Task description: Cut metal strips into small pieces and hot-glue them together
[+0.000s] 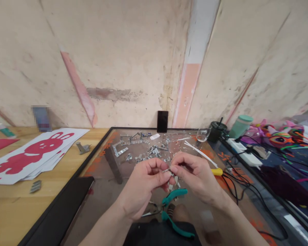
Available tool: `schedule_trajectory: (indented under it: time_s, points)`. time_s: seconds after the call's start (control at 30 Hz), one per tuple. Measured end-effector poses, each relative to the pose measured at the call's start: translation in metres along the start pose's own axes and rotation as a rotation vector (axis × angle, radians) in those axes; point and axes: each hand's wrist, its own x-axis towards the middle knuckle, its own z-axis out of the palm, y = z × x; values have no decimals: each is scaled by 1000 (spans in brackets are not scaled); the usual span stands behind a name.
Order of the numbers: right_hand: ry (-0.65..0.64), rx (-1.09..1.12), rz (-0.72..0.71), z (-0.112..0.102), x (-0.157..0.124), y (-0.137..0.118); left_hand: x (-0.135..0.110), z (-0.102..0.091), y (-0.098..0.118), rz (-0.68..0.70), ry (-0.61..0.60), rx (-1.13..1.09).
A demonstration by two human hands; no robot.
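My left hand point(143, 186) and my right hand point(195, 176) meet over the glass tabletop point(100, 177), fingertips pinched together on a small silver metal piece point(167, 169) between them. Both hands are closed on it. Just beyond my fingers lies a scatter of several small silver metal pieces point(146, 150). Under my wrists rest pliers with teal handles point(173, 208).
A black phone point(162, 121) leans on the wall. Sheets with a red rabbit shape point(32, 153) lie on the wooden table at left. A glass point(203, 134), dark cup point(217, 131), green tumbler point(240, 125), power strip point(242, 150), cables and colourful craft material point(284, 136) crowd the right.
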Motion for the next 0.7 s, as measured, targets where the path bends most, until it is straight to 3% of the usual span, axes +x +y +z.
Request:
schedule_trajectory:
  time_s: [0.23, 0.47, 0.57, 0.7]
  points:
    - [15, -163, -50, 2, -1, 2, -2, 0, 1, 16, 3, 113]
    - [-1, -166, -85, 1, -1, -1, 0, 1, -5, 58, -12, 111]
    - [12, 11, -6, 1, 0, -2, -1, 3, -9, 128, 35, 32]
    - [-25, 463, 170, 6, -1, 3, -3, 6, -10, 168, 5, -35]
